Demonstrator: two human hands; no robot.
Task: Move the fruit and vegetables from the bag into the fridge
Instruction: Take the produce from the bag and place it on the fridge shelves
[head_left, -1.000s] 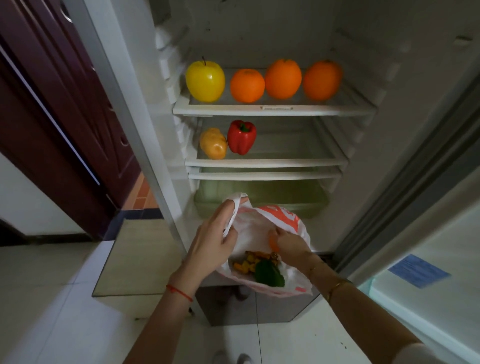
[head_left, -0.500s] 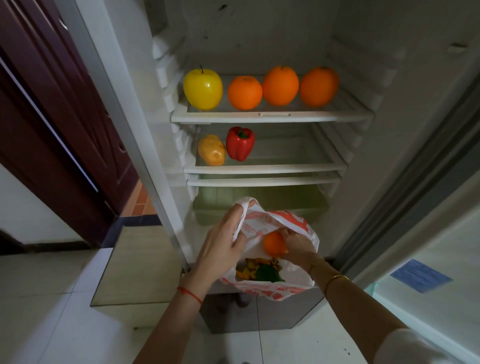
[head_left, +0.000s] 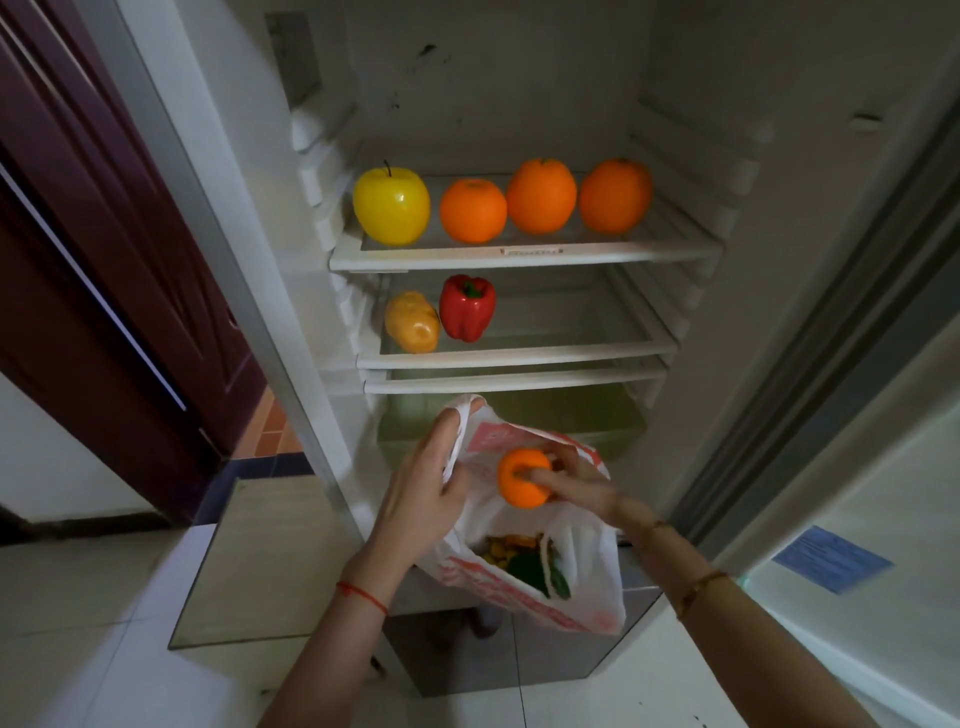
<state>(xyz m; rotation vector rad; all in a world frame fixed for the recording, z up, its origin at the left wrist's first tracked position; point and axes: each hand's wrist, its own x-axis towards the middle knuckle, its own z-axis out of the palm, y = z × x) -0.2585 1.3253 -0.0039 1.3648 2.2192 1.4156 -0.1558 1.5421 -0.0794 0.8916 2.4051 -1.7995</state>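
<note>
A dark red door (head_left: 78, 234) stood at your nine o'clock, beside the open fridge (head_left: 779, 156), with a pale mat (head_left: 260, 561) on the tiled floor below it. On the top shelf (head_left: 524, 254), at twelve o'clock, a yellow apple (head_left: 391, 203) led a row of three oranges (head_left: 540, 195), each just beside the next. One shelf down, a potato (head_left: 412, 322) lay touching a red pepper (head_left: 466, 306) at the left end; the right of that shelf was bare. A pale green drawer (head_left: 597, 415) sat under the lowest shelf, partly hidden behind the bag.

Your left hand (head_left: 421, 493), a red string (head_left: 362, 596) at its wrist, reached in from seven o'clock, palm turned right, fingers and thumb pinched together on the left handle of the white and red plastic bag (head_left: 582, 571), holding it up in front of the drawer. The bag's mouth hung open toward you, showing yellow pieces and something dark green (head_left: 535, 571) at the bottom.

Your right hand (head_left: 576, 486), blurred, came in from five o'clock with a thin bracelet (head_left: 698, 590) on the forearm. Its fingers were clamped around a small orange fruit (head_left: 522, 478), held above the bag's opening and clear of the produce below. The fridge door (head_left: 883, 545), bearing a blue label (head_left: 831, 558), stood open at four o'clock.
</note>
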